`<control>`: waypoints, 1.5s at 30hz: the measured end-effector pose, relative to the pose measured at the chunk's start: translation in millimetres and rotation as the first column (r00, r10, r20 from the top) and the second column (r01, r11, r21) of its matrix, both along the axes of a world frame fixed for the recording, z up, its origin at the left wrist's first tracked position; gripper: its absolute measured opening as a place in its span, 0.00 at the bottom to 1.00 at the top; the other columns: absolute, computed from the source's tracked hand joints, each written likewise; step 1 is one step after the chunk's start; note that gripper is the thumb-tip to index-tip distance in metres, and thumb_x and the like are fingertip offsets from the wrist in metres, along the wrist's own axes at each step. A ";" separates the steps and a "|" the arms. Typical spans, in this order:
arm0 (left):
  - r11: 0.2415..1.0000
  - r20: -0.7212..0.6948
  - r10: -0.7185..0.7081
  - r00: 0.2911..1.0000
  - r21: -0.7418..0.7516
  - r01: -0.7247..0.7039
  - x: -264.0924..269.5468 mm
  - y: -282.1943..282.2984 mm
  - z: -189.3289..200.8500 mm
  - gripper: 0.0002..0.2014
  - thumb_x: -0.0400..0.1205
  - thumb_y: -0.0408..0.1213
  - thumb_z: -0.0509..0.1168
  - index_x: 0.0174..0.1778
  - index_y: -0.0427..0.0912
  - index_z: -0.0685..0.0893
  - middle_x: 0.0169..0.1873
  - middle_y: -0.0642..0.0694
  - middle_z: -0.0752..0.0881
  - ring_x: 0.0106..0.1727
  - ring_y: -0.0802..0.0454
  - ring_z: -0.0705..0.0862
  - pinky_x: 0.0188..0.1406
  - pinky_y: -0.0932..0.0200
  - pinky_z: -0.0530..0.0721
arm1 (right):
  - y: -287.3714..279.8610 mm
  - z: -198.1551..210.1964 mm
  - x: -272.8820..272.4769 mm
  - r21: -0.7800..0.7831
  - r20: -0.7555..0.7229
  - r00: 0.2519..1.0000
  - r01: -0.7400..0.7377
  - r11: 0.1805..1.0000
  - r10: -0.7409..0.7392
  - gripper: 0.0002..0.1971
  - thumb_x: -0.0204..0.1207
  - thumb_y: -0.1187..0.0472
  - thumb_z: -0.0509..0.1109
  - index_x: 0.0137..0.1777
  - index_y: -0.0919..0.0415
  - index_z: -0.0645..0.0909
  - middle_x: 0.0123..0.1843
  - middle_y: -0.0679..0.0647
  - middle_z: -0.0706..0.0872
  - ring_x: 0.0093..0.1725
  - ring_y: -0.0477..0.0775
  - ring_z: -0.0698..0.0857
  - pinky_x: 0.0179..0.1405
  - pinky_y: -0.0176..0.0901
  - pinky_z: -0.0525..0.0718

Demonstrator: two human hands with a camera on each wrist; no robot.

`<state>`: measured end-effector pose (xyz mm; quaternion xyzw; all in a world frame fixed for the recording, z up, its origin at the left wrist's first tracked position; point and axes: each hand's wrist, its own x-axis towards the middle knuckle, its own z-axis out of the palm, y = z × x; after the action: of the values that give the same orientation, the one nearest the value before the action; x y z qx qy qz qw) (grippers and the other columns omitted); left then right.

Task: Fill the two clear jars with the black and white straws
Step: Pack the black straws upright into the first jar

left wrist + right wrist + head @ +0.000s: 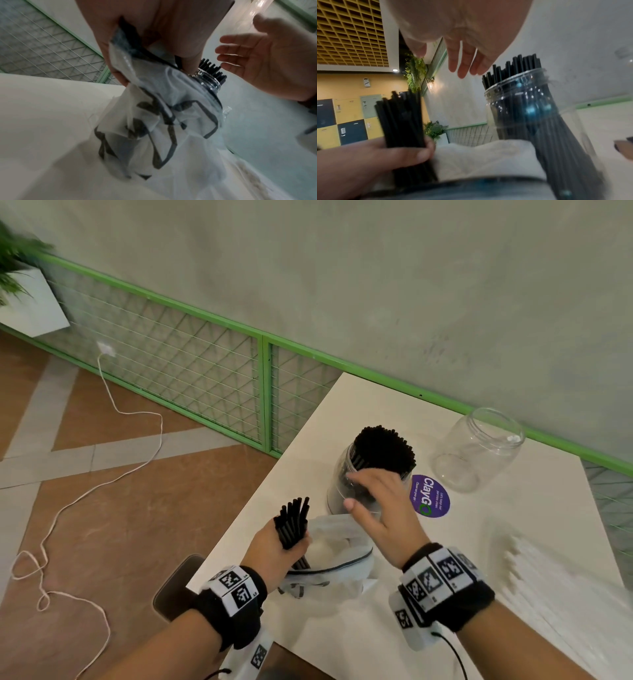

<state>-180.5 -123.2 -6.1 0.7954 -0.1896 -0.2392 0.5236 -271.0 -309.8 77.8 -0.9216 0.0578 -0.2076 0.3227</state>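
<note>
A clear jar (339, 491) packed with black straws (383, 448) stands mid-table; it also shows in the right wrist view as the jar (530, 108). My left hand (274, 546) grips a bundle of black straws (293, 523) upright, just above a crumpled plastic bag (339, 556). The bundle (402, 119) sits left of the jar. My right hand (380, 508) hovers beside the full jar with fingers (462, 60) spread and straight, holding nothing. A second clear jar (476, 450) stands empty at the back right. White straws (548, 583) lie piled at the table's right.
A purple round sticker (430, 496) lies on the white table (342, 628) between the jars. A green mesh railing (263, 392) and grey wall run behind the table. The table's left edge drops to a tiled floor with a white cord (102, 474).
</note>
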 end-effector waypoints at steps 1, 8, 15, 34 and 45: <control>1.000 0.017 -0.015 1.000 0.013 0.015 -1.5 -1.9 -0.2 0.18 0.70 0.54 0.70 0.50 0.47 0.84 0.43 0.53 0.87 0.47 0.55 0.85 0.51 0.53 0.83 | 4.8 -4.3 -2.7 0.050 -0.062 0.998 -0.027 0.998 0.030 0.26 0.75 0.38 0.63 0.66 0.53 0.78 0.63 0.45 0.78 0.67 0.45 0.71 0.68 0.31 0.64; 0.982 0.111 -0.171 0.979 0.100 0.160 -6.2 -19.1 -10.4 0.15 0.70 0.51 0.65 0.51 0.56 0.76 0.48 0.47 0.83 0.50 0.48 0.83 0.51 0.41 0.83 | 35.7 -22.2 21.0 0.302 -0.328 0.929 -0.070 0.951 0.173 0.31 0.60 0.45 0.81 0.64 0.40 0.75 0.63 0.42 0.77 0.66 0.43 0.68 0.70 0.38 0.68; 0.938 0.245 -0.292 0.924 0.264 0.227 -2.1 -12.4 -10.5 0.33 0.68 0.60 0.71 0.68 0.55 0.72 0.61 0.60 0.73 0.62 0.55 0.73 0.63 0.58 0.73 | 33.7 -9.4 35.4 0.594 -0.192 0.957 -0.063 0.802 0.218 0.07 0.75 0.66 0.71 0.39 0.53 0.80 0.41 0.59 0.89 0.48 0.59 0.87 0.60 0.54 0.83; 0.888 0.308 -0.405 0.861 0.359 0.289 -5.1 12.9 -9.7 0.47 0.66 0.60 0.74 0.78 0.59 0.57 0.77 0.55 0.57 0.73 0.51 0.60 0.73 0.61 0.58 | 9.1 -81.9 -12.0 0.598 -0.343 0.937 0.271 0.754 -0.065 0.04 0.72 0.59 0.76 0.38 0.51 0.85 0.38 0.48 0.88 0.46 0.50 0.86 0.52 0.46 0.82; 0.883 0.482 -0.440 0.758 0.386 0.267 7.0 -15.9 33.0 0.38 0.71 0.58 0.65 0.77 0.58 0.61 0.78 0.54 0.57 0.76 0.49 0.56 0.74 0.53 0.61 | -39.0 54.4 -5.1 0.743 0.145 0.964 0.043 0.667 -0.223 0.09 0.80 0.62 0.67 0.40 0.53 0.86 0.43 0.61 0.91 0.53 0.67 0.88 0.62 0.65 0.81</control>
<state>-173.4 -139.1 26.9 0.8475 -0.4442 -0.1178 0.2657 -276.1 -348.8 132.2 -0.6782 0.1671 -0.2921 0.6533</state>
